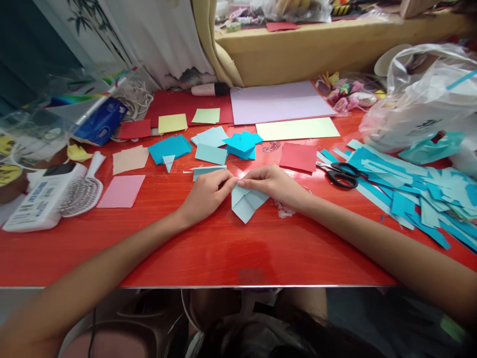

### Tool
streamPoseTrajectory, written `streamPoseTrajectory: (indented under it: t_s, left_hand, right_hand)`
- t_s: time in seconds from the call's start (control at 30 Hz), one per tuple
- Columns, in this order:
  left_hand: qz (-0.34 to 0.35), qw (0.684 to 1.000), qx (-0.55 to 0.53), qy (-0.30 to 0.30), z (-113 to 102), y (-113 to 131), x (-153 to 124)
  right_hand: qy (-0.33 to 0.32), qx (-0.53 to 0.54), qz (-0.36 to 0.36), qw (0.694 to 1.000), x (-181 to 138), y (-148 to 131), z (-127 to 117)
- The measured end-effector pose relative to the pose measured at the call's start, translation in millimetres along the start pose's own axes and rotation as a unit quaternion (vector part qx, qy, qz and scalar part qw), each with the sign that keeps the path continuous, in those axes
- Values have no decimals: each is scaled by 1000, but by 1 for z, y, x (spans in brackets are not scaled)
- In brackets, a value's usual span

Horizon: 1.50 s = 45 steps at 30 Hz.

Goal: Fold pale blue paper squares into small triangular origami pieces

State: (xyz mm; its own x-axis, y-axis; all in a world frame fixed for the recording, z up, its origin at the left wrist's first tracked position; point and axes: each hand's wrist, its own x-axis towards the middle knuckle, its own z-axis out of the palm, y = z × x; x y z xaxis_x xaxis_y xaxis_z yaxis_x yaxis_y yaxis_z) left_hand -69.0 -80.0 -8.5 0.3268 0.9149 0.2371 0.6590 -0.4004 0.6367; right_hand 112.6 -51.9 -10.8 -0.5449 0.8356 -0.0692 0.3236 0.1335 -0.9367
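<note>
A pale blue folded paper point(246, 203) with visible creases is held just above or on the red table, its lower corner pointing at me. My left hand point(209, 191) pinches its upper left edge between thumb and fingers. From the other side my right hand point(270, 183) grips the same top edge, thumb in front. The two hands' fingertips almost meet there. Just behind my left hand lie light blue paper pieces point(210, 154). Beyond my fingers sits a bright blue folded paper shape point(244, 143), and a red paper square point(298, 157) is to its right.
Black-handled scissors point(341, 176) lie right of the red square, beside a heap of blue paper strips point(421, 189). A white bottle point(42, 199) and a hairbrush point(84, 191) are at the left. A plastic bag point(428, 99) stands at the right. The table edge point(208, 287) runs nearest me.
</note>
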Motion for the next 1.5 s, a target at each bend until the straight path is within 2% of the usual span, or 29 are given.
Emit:
streamPoseTrajectory:
  t_s: [0.23, 0.4, 0.6, 0.73, 0.9, 1.07, 1.17, 1.3, 1.43, 1.5]
  left_hand:
    - [7, 1000, 3, -5, 1, -2, 0]
    - [-15, 1000, -8, -14, 1, -2, 0]
    - [-46, 995, -82, -45, -1, -3, 2]
    - [-62, 988, -131, -57, -1, -8, 3]
    - [-92, 984, -150, -1, 0, -9, 3]
    - [-114, 968, -214, 65, 1, -13, 5]
    - [-136, 944, -289, 80, 2, -17, 7]
    - [-145, 936, -317, 41, 2, -16, 8]
    - [-145, 952, -268, -33, 1, -10, 7]
    - [-142, 955, -256, -40, 1, -9, 7]
  right_hand:
    - [-4, -12, -2, 1000, 0, 0, 0]
    - [18, -27, -15, 999, -1, 1, 2]
    - [26, -30, -26, 999, 0, 5, 6]
    - [54, 10, -21, 998, 1, 8, 8]
    - [81, 116, -41, 989, 2, 11, 10]
    - [175, 234, -38, 956, 7, 14, 9]
    - [164, 271, -54, 947, 9, 14, 8]
    - [112, 201, -64, 971, 6, 12, 11]
    - [129, 173, -44, 975, 6, 15, 10]
    - [134, 174, -45, 975, 7, 17, 9]
